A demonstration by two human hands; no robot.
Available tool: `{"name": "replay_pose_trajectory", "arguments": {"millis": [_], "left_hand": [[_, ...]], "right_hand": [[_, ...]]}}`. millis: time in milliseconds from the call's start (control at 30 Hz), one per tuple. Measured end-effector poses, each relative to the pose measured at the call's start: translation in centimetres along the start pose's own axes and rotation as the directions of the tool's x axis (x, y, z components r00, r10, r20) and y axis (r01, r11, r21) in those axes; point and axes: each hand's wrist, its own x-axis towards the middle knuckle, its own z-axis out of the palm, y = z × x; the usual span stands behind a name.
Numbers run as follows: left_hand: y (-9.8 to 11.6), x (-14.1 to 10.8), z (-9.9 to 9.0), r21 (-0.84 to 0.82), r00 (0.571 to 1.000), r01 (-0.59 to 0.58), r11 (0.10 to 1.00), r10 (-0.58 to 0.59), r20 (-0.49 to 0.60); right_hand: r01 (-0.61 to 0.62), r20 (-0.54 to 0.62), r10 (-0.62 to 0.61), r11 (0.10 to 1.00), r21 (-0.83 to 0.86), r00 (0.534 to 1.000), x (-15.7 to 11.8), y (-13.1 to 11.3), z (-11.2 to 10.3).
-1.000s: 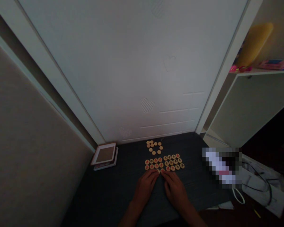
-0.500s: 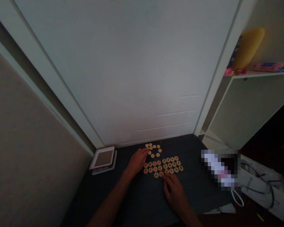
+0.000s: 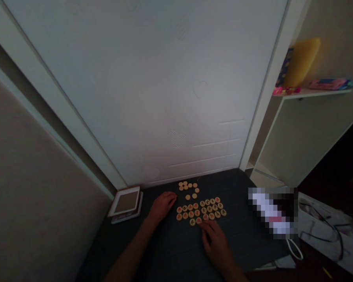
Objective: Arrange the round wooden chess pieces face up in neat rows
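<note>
Several round wooden pieces (image 3: 210, 209) with red or black characters lie in rows on the dark table (image 3: 170, 250). Behind them, near the white panel, plain-faced pieces (image 3: 185, 187) form a loose group. My left hand (image 3: 164, 205) is left of the rows, its fingers together at the fingertips; something small and pale may be at the tips, too small to make out. My right hand (image 3: 214, 239) rests with curled fingers at the front of the rows, fingertips beside a red-marked piece (image 3: 199, 221) in the front row.
Stacked shallow boxes (image 3: 125, 203) sit at the table's back left. A white panel (image 3: 153, 98) rises behind the table. To the right are a shelf (image 3: 317, 93) with a yellow object, a blurred-out item and a white box (image 3: 332, 250) with cables.
My left hand has moved left, away from the plain-faced group, where one piece fewer shows on the near left side. My right hand has barely moved. The view has shifted slightly.
</note>
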Motion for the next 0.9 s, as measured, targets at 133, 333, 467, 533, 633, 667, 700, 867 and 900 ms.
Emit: {"name": "replay_pose_trajectory", "arguments": {"millis": [133, 333, 467, 533, 633, 667, 700, 867, 900], "left_hand": [[-0.8, -2.2, -0.4, 0.001, 0.998, 0.065, 0.998, -0.065, -0.015], [0.2, -4.1, -1.7, -0.017, 0.988, 0.147, 0.989, -0.148, -0.05], [4.8, -5.8, -2.2, -0.201, 0.966, 0.21, 0.957, -0.235, -0.106], [7.9, -6.6, -1.9, -0.363, 0.964, 0.216, 0.907, -0.256, -0.067], [11.6, -7.4, -0.7, -0.557, 0.962, 0.239, 0.796, -0.271, 0.026], [12.4, -7.6, -0.2, -0.612, 0.958, 0.259, 0.747, -0.28, 0.064], [12.9, -7.7, 0.3, -0.663, 0.952, 0.282, 0.693, -0.289, 0.102], [13.4, -8.1, 2.1, -0.83, 0.925, 0.333, 0.448, -0.324, 0.197], [13.3, -8.2, 2.3, -0.845, 0.922, 0.334, 0.417, -0.331, 0.2]], "right_hand": [[-0.001, 0.052, 0.0, 1.0, 0.014, 0.999, 0.0, -0.3, -0.2], [0.033, 0.062, -0.035, 0.999, 0.025, 0.997, -0.1, -0.1, -0.2], [0.042, 0.073, -0.046, 0.998, 0.047, 0.996, -0.1, -0.3, -0.2], [0.059, 0.08, -0.064, 0.996, 0.064, 0.995, -0.1, -0.5, -0.3], [0.082, 0.11, -0.091, 0.993, 0.083, 0.99, -0.2, -0.6, -0.5], [0.084, 0.122, -0.094, 0.993, 0.086, 0.988, -0.2, -0.5, -0.5], [0.086, 0.133, -0.097, 0.992, 0.088, 0.986, -0.3, -0.5, -0.5], [0.087, 0.125, -0.096, 0.993, 0.081, 0.987, -0.6, 0.0, -0.2], [0.091, 0.123, -0.1, 0.993, 0.075, 0.987, -0.6, 0.1, -0.1]]}}
